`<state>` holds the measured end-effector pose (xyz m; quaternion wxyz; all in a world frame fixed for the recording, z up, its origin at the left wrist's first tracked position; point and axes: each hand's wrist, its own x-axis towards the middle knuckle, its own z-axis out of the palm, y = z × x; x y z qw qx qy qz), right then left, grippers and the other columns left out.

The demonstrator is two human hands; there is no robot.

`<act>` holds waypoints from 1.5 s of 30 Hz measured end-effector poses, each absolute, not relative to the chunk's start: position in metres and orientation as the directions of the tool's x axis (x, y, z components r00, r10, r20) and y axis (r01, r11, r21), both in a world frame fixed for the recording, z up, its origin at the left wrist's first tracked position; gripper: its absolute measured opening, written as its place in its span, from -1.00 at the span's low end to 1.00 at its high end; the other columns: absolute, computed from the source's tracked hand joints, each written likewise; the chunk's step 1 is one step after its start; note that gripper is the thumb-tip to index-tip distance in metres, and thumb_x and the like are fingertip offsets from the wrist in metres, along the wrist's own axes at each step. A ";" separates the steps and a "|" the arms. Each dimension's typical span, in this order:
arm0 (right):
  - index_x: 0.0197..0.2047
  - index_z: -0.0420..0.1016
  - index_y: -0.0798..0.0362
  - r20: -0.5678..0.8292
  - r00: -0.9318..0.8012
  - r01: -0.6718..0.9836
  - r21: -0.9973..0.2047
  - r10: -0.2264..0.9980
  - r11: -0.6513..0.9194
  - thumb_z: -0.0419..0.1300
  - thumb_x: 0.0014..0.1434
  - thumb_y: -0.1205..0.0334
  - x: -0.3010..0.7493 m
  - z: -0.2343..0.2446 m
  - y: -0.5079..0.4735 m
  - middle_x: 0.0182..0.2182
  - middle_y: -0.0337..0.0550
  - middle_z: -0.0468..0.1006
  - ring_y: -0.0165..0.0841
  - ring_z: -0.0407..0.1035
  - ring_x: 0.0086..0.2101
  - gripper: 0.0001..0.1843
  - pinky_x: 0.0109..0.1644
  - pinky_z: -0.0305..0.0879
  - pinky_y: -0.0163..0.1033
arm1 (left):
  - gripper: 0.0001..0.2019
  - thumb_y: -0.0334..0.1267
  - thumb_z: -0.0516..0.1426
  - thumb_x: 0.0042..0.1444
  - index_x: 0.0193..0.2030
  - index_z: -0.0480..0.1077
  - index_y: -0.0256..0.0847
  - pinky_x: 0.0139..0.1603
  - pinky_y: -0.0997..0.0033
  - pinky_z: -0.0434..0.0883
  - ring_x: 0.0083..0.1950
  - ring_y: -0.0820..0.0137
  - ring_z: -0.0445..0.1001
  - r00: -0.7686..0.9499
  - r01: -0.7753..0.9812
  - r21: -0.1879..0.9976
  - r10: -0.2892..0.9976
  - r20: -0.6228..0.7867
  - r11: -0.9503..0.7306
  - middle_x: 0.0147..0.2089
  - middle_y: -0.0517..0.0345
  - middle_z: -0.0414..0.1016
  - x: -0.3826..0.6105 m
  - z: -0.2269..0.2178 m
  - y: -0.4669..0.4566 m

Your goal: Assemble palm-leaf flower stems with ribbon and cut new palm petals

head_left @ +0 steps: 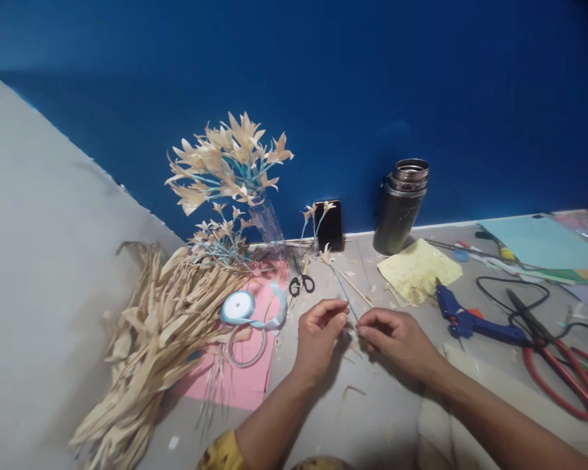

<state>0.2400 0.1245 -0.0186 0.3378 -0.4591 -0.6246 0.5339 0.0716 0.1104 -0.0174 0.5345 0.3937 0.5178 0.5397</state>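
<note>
A small pale flower (326, 254), looking made of dried husk, tops a thin blue-wrapped stem (343, 282). My right hand (394, 336) pinches the stem's lower end between thumb and fingertips. Close beside the stem, my left hand (322, 331) is closed with its fingers curled and thumb near them; whatever lies between those fingertips is too small to make out. Just behind the hands, a thin tan stick (355, 289) lies on the table. Black-handled small scissors (301, 284) rest beyond my left hand.
On the left are dried husks (171, 326), a light-blue ribbon spool (238, 305) and pink paper (252, 378). Similar flowers (230, 156) fill a clear vase (268, 225). A phone (330, 225), dark flask (400, 212), blue glue gun (470, 320) and red-handled scissors (551, 346) stand or lie around.
</note>
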 end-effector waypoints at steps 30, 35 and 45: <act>-0.36 0.59 0.01 -0.051 -0.586 0.734 -0.456 0.809 0.503 0.25 0.11 0.32 0.304 0.083 0.119 -0.42 -0.13 0.63 -0.24 0.49 -0.36 -0.92 -0.27 0.26 -0.24 | -0.69 0.02 0.29 -0.03 -0.39 0.50 -0.23 -0.30 0.42 0.39 -0.36 0.33 0.46 -0.125 -0.052 0.995 0.988 -0.088 0.082 -0.42 0.08 0.54 0.061 -0.047 0.122; -0.28 0.62 -0.04 0.447 -0.261 0.465 -0.719 0.856 0.517 0.26 0.20 0.13 0.338 0.160 0.127 -0.48 -0.21 0.58 -0.35 0.43 -0.47 -0.86 -0.39 0.29 -0.30 | -0.76 -0.07 0.25 0.02 -0.39 0.49 -0.22 -0.29 0.40 0.38 -0.36 0.33 0.46 -0.147 0.057 0.998 0.989 0.003 0.006 -0.42 0.08 0.54 0.070 -0.041 0.114; -0.15 0.55 0.09 0.081 -0.344 0.063 -0.992 0.936 0.109 0.29 0.08 0.12 0.214 0.023 0.138 -0.39 -0.17 0.54 -0.36 0.36 -0.44 -0.71 -0.40 0.28 -0.30 | -0.88 -0.26 0.15 0.10 -0.38 0.50 -0.19 -0.19 0.37 0.38 -0.28 0.32 0.47 -0.188 0.170 0.968 0.958 0.217 -0.185 -0.37 0.10 0.55 0.068 -0.020 0.105</act>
